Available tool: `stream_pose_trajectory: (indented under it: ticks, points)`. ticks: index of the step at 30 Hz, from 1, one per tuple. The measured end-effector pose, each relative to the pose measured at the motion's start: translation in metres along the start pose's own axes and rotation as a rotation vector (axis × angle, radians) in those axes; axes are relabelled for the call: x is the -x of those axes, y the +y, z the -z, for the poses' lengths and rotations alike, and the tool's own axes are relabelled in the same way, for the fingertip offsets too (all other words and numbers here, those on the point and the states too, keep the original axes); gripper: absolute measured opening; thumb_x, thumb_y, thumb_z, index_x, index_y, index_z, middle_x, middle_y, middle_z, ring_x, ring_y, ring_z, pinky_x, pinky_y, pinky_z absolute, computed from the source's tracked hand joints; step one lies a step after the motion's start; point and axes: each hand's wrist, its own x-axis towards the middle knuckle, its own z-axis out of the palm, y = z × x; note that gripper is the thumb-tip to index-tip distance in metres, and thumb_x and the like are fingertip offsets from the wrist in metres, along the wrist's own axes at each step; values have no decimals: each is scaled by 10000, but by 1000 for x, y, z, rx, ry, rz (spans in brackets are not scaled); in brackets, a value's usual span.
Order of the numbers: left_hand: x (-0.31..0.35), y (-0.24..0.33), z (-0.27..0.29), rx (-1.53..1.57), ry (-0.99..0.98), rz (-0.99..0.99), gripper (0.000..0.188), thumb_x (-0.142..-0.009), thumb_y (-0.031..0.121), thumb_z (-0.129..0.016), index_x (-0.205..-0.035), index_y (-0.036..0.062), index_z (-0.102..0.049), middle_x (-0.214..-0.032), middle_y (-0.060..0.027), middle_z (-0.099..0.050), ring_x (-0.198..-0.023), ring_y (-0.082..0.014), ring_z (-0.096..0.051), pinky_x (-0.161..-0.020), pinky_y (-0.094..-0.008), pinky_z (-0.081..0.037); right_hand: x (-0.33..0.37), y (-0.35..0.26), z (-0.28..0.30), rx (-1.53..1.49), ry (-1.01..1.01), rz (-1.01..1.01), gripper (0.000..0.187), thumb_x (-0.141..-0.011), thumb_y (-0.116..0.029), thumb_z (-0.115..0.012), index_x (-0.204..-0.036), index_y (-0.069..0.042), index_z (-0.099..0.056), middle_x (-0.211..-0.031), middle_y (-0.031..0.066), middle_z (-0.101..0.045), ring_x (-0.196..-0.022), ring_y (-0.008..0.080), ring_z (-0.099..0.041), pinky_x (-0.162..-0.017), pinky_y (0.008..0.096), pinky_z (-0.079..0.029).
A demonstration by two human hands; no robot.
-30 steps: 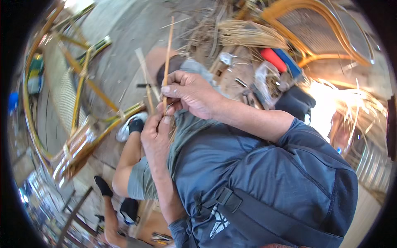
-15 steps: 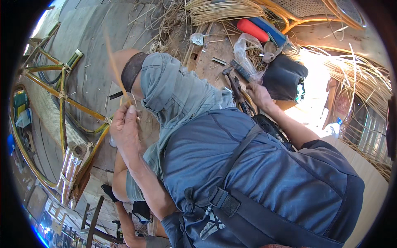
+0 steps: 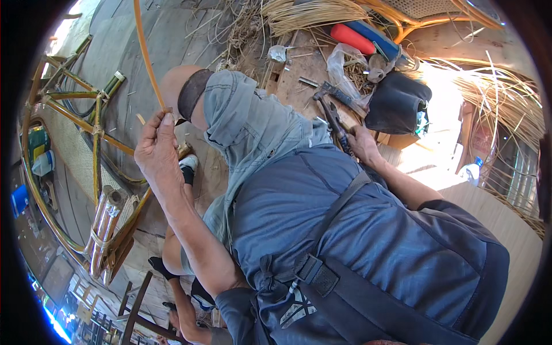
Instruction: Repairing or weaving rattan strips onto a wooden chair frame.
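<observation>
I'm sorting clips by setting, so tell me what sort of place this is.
Probably a furniture workshop: a pole frame with a woven panel is at the left, a bundle of thin strips lies at the top, and hand tools lie by the right hand.

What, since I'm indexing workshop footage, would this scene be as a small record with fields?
Left hand: pinching a thin light-brown strip
Right hand: at some dark hand tools; grip unclear
Beyond right hand: black pouch, clear plastic bag, red rounded object
Top: bundle of pale strips
Left side: pole-framed furniture with woven panel
Floor: wooden planks
</observation>
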Motion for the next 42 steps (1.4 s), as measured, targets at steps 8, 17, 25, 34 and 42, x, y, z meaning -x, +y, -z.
stream_pose_trajectory:
  ticks: [8,17,25,34,42]
  points:
    - [-18,35,10,-67,118,-76,197,-809,118,-629,-977,14,-634,-677,49,-524,-518,0,-349,-450,-147,-251,3,-12,-7,-10,-241,115,284,-765,-171,-559,-964,19,-490,-889,274,-561,-906,395,-543,-774,435,-415]
    - [-4,13,36,-215,27,-77,189,-814,150,-605,-969,50,-642,-712,12,-576,-597,-66,-483,-547,-221,-400,16,-30,55,-123,-9,179,273,-817,-134,-514,-1071,-37,-498,-838,212,-585,-784,329,-597,-722,368,-454]
    - [51,-6,13,-49,-128,-237,183,-804,144,-596,-929,18,-640,-801,-80,-626,-762,-136,-572,-705,-266,-445,6,-118,92,-470,-245,296,290,-846,-146,-553,-1108,-28,-514,-826,-12,-528,-752,81,-450,-703,225,-391]
    - [102,-9,11,-215,-64,-372,170,-774,184,-598,-844,32,-630,-790,-133,-599,-733,-288,-586,-664,-344,-465,-15,-189,80,-439,-634,480,478,-844,-115,-573,-1283,-26,-406,-1070,30,-527,-962,147,-485,-867,263,-362]
    - [114,-2,17,-301,-160,-336,163,-774,196,-593,-843,52,-622,-801,-115,-573,-756,-294,-582,-668,-367,-464,-15,-247,84,-208,-486,778,474,-873,-412,-490,-1143,-22,-487,-889,103,-559,-846,202,-523,-778,322,-403]
